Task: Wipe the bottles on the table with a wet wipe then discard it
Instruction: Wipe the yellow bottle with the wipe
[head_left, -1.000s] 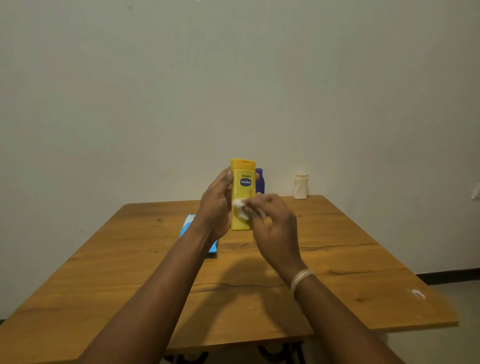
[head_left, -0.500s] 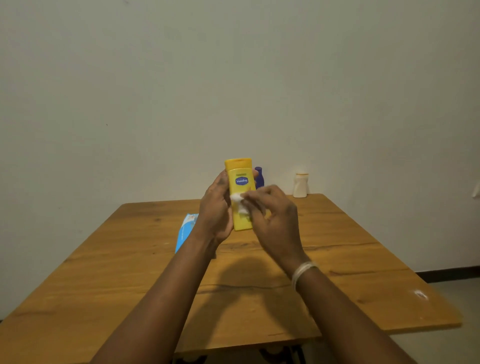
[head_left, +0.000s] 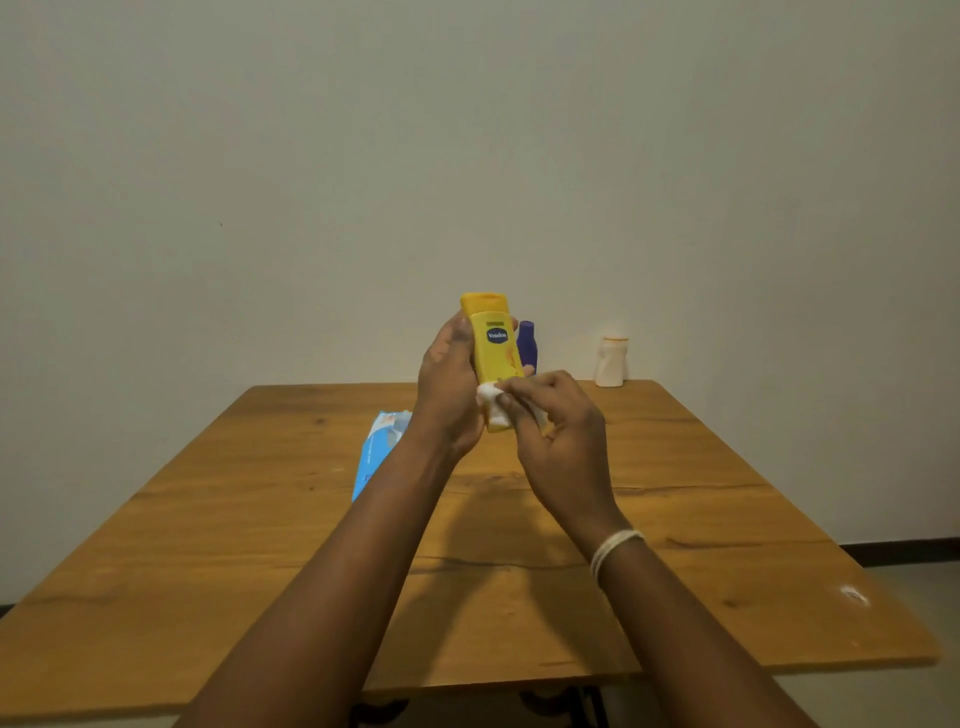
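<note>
Held above table (head_left: 260, 545): bottle (head_left: 493, 353). Behind it, second bottle (head_left: 527, 340); right, third (head_left: 611, 361); left, wipes pack (head_left: 376, 452).

Dim warm light; arm shadows on table (head_left: 727, 519).

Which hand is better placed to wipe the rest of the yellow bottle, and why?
The right hand: it pinches the wet wipe against the lower front of the yellow bottle. The left hand grips that bottle upright above the table, so it probably best just steadies it.
</note>
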